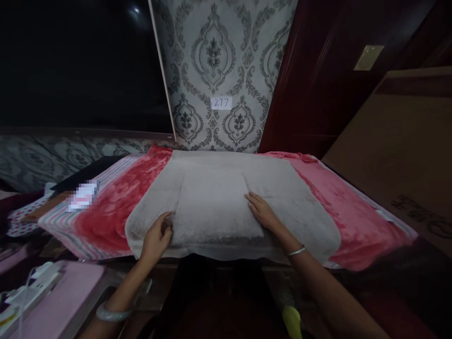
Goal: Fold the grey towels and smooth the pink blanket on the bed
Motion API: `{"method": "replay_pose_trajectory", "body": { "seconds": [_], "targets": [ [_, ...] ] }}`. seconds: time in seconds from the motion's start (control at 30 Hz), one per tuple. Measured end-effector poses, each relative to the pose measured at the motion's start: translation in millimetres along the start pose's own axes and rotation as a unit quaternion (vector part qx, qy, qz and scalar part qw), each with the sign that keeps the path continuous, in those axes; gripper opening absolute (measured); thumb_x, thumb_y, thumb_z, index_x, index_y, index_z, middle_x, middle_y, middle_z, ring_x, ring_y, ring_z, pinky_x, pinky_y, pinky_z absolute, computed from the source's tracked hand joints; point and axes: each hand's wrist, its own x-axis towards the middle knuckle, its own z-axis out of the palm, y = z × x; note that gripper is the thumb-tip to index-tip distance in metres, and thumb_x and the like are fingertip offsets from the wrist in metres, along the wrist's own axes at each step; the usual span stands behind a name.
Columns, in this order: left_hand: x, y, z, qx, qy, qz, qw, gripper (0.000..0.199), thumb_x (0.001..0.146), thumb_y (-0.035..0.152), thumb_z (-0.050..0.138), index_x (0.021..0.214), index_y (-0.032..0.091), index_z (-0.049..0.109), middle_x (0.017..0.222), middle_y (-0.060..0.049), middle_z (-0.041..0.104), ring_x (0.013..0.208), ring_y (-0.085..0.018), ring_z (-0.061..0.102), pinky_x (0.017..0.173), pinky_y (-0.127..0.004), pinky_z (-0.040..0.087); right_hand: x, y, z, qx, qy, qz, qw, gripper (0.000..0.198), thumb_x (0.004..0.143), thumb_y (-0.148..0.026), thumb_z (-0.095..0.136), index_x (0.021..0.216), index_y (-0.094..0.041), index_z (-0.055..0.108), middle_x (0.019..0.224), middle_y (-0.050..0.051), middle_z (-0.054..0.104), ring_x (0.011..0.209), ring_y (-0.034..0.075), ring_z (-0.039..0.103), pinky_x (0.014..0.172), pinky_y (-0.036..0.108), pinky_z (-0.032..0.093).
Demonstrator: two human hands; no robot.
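Pale gray plush cloth (215, 207) lay flat in the middle of the frame, a rectangular panel between our two hands, with its fuzzy lower edge towards us. Beneath it we had a larger gray sheet (300, 207), spread over a red blanket (115, 205) that showed at left and right. Our left hand (157, 239), at lower left of centre, was curled at the panel's lower left side, thumb and fingers close together; we could not tell whether they pinched any fabric. Our right hand (263, 210), right of centre, was loosely opened, its fingertips resting at the panel's right edge. We wore a pale bangle (112, 313) on the left wrist and a thin bracelet (296, 251) on the right.
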Motion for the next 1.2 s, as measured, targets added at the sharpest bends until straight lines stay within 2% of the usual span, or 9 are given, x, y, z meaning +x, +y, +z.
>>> {"method": "replay_pose_trajectory", "body": {
  "seconds": [0.07,0.13,0.2,0.27,0.43,0.6,0.77,1.0,1.2],
  "targets": [
    [-10.0,3.2,-2.0,0.064,0.021,0.107,0.992,0.055,0.076,0.021,0.048,0.129,0.016,0.061,0.113,-0.011,0.069,0.099,-0.025,0.066,0.089,-0.04,0.053,-25.0,11.0,-2.1,0.024,0.03,-0.009,0.999,0.058,0.093,-0.017,0.039,0.149,-0.02,0.053,0.154,0.014,0.051,0.14,0.026,0.049,0.119,0.053,0.038],
    [-21.5,12.0,0.6,0.124,0.003,0.221,0.967,0.06,0.076,0.018,0.053,0.136,0.018,0.059,0.134,-0.015,0.062,0.126,-0.031,0.056,0.105,-0.047,0.046,-49.3,12.1,-6.2,0.025,0.033,-0.028,0.999,0.074,0.084,-0.007,0.04,0.156,-0.023,0.044,0.16,0.011,0.043,0.144,0.025,0.045,0.12,0.053,0.037],
    [-30.9,23.6,8.4,0.168,-0.029,0.298,0.939,0.064,0.079,0.017,0.057,0.143,0.021,0.055,0.145,-0.015,0.056,0.137,-0.033,0.047,0.115,-0.052,0.037,-67.7,6.0,-11.3,0.013,0.017,-0.058,0.998,0.089,0.076,-0.001,0.041,0.161,-0.027,0.033,0.166,0.009,0.031,0.149,0.025,0.037,0.121,0.053,0.035],
    [-35.3,34.2,20.9,0.198,-0.045,0.333,0.921,0.064,0.084,0.016,0.057,0.147,0.022,0.051,0.148,-0.015,0.054,0.14,-0.032,0.045,0.118,-0.053,0.032,-78.3,-2.1,-16.1,0.0,0.003,-0.08,0.997,0.097,0.073,0.002,0.041,0.163,-0.031,0.025,0.17,0.008,0.022,0.152,0.025,0.032,0.121,0.054,0.034],
    [-27.3,46.7,53.3,0.26,-0.042,0.299,0.917,0.063,0.084,0.01,0.055,0.146,0.02,0.053,0.143,-0.018,0.059,0.131,-0.033,0.053,0.109,-0.053,0.04,-83.3,-10.9,-23.1,-0.017,-0.012,-0.105,0.994,0.103,0.071,0.004,0.044,0.164,-0.032,0.019,0.172,0.01,0.013,0.155,0.027,0.024,0.12,0.056,0.032],
    [-16.7,55.9,62.4,0.294,-0.045,0.265,0.917,0.065,0.077,0.005,0.06,0.14,0.02,0.059,0.132,-0.017,0.064,0.122,-0.034,0.057,0.104,-0.052,0.043,-82.6,-12.4,-24.5,-0.027,-0.041,-0.108,0.993,0.108,0.065,0.004,0.053,0.163,-0.032,0.025,0.172,0.01,0.01,0.156,0.029,0.017,0.122,0.057,0.028],
    [-11.0,57.0,56.7,0.289,-0.049,0.296,0.909,0.06,0.077,0.006,0.062,0.136,0.018,0.061,0.128,-0.017,0.065,0.12,-0.034,0.058,0.1,-0.049,0.047,-73.3,-16.7,-20.2,0.016,-0.017,-0.13,0.991,0.101,0.062,0.008,0.049,0.155,-0.03,0.043,0.169,0.009,0.024,0.155,0.026,0.022,0.122,0.054,0.031],
    [0.6,49.3,47.9,0.264,-0.047,0.35,0.898,0.044,0.086,0.005,0.05,0.125,0.016,0.068,0.12,-0.015,0.071,0.111,-0.029,0.062,0.095,-0.044,0.051,-57.6,-17.1,-15.1,0.074,0.011,-0.131,0.988,0.094,0.059,0.007,0.047,0.146,-0.027,0.055,0.158,0.008,0.046,0.15,0.024,0.036,0.119,0.054,0.037],
    [38.2,76.8,14.8,0.248,-0.04,0.349,0.903,0.043,0.089,0.005,0.041,0.118,0.016,0.07,0.106,-0.014,0.073,0.096,-0.026,0.065,0.083,-0.04,0.053,-25.3,-31.7,-43.9,0.118,0.067,-0.136,0.981,0.052,0.078,-0.01,0.056,0.126,-0.025,0.07,0.136,0.009,0.067,0.138,0.027,0.053,0.114,0.053,0.044]
  ]
}}
